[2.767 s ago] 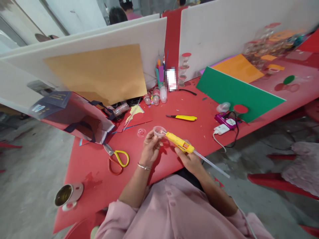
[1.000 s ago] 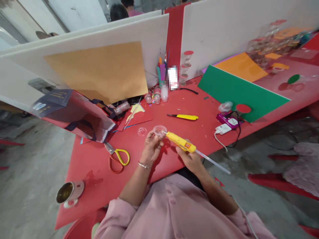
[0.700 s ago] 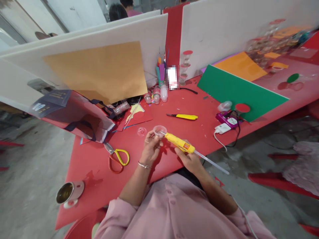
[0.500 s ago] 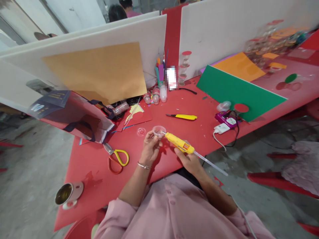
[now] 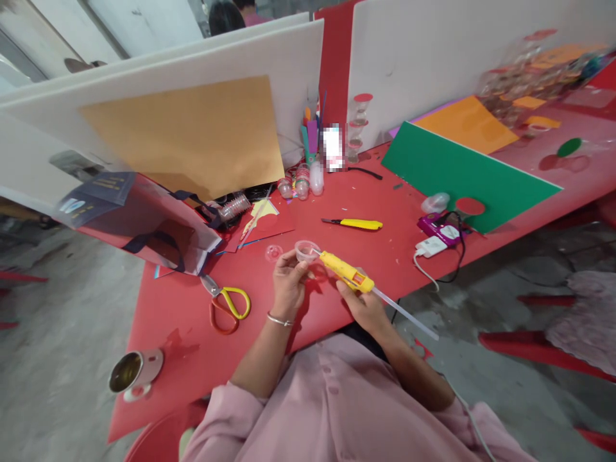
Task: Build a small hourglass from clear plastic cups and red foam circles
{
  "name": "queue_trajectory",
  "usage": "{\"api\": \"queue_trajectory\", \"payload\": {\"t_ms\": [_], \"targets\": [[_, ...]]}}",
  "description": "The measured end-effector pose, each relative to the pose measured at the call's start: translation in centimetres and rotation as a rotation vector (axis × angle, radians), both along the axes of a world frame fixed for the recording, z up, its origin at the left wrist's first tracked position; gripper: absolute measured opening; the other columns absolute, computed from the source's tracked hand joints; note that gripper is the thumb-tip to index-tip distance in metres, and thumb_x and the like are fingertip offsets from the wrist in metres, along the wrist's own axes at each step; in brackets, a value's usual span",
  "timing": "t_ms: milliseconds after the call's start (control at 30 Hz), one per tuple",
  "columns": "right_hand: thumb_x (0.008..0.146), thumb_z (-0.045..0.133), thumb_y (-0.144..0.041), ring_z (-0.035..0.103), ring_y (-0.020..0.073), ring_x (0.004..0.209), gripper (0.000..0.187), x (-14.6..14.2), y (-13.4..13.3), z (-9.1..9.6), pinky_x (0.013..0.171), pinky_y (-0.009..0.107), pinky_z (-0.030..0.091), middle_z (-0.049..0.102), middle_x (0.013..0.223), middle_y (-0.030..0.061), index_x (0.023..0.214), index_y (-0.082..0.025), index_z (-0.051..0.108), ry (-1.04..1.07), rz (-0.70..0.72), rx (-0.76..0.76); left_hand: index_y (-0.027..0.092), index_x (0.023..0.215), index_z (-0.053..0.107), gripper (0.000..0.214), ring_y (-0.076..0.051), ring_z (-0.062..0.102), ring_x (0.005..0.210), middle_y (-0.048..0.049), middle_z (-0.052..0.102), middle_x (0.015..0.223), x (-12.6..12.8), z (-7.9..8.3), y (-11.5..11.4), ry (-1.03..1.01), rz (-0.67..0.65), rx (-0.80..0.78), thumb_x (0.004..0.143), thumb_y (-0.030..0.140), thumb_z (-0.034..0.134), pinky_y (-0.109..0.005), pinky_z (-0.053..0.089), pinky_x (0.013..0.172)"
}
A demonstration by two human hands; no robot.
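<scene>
Between its fingers and thumb, my left hand (image 5: 290, 282) holds a small clear plastic cup (image 5: 306, 251) just above the table. My right hand (image 5: 364, 308) is wrapped around a yellow hot glue gun (image 5: 347, 272), a long glue stick (image 5: 407, 313) poking from its back end. The gun's nozzle is at the right rim of the cup; whether it touches cannot be made out. A clear plastic lid (image 5: 274, 253) lies just left of the cup. Beyond the gun rests a yellow box cutter (image 5: 359, 224), and scissors (image 5: 228, 307) with red and yellow handles lie left of my left wrist.
A mug of liquid (image 5: 137, 372) stands at the red table's (image 5: 192, 378) left corner. A paper bag (image 5: 163, 224) is at the left. Green board (image 5: 462, 176) and a purple power adapter (image 5: 437, 230) with cables sit at the right. White panels (image 5: 404, 58) border the back.
Both hands keep nearly the same pose, the glue gun's nozzle still at the cup's rim. The whole view has shifted slightly.
</scene>
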State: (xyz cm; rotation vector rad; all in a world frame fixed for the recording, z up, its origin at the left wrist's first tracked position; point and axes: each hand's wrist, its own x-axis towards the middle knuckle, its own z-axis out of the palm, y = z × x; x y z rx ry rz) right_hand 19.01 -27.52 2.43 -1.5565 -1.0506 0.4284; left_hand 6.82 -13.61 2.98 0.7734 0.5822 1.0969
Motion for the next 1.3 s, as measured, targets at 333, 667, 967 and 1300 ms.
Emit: {"api": "queue_trajectory", "payload": {"t_ms": [333, 667, 967, 1300], "targets": [[0.100, 0.059, -0.052, 0.070, 0.0258, 0.091, 0.029, -0.3, 0.1, 0.2, 0.086, 0.039, 0.057, 0.072, 0.096, 0.0062, 0.104, -0.024, 0.067, 0.041, 0.004, -0.027, 0.018, 0.098, 0.076, 0.047, -0.014, 0.073, 0.071, -0.0051, 0.080, 0.095, 0.2, 0.9, -0.7, 0.090, 0.121, 0.076, 0.060, 0.027, 0.101, -0.023, 0.060, 0.057], [0.100, 0.059, -0.052, 0.070, 0.0252, 0.092, 0.030, -0.4, -0.3, 0.5, 0.087, 0.038, 0.057, 0.072, 0.096, 0.0067, 0.104, -0.024, 0.067, 0.043, 0.012, -0.030, 0.019, 0.101, 0.078, 0.045, -0.015, 0.073, 0.069, -0.0050, 0.081, 0.095, 0.3, 0.5, -1.0, 0.090, 0.149, 0.123, 0.062, 0.027, 0.100, -0.025, 0.061, 0.057], [0.100, 0.060, -0.051, 0.071, 0.0265, 0.100, 0.029, -0.8, -0.3, 0.7, 0.091, 0.039, 0.058, 0.074, 0.102, 0.0077, 0.108, -0.025, 0.067, 0.068, 0.060, -0.020, 0.020, 0.101, 0.078, 0.047, -0.015, 0.074, 0.069, -0.0037, 0.080, 0.092, 0.4, 0.3, -0.9, 0.078, 0.164, 0.121, 0.061, 0.028, 0.101, -0.025, 0.062, 0.057], [0.101, 0.060, -0.051, 0.071, 0.0270, 0.103, 0.029, -0.3, -0.4, 0.4, 0.095, 0.041, 0.058, 0.075, 0.105, 0.0076, 0.108, -0.025, 0.070, 0.073, 0.093, -0.015, 0.022, 0.102, 0.078, 0.044, -0.014, 0.074, 0.076, -0.0036, 0.080, 0.107, 0.1, 0.5, -0.7, 0.001, -0.005, -0.003, 0.064, 0.026, 0.099, -0.020, 0.058, 0.054]]}}
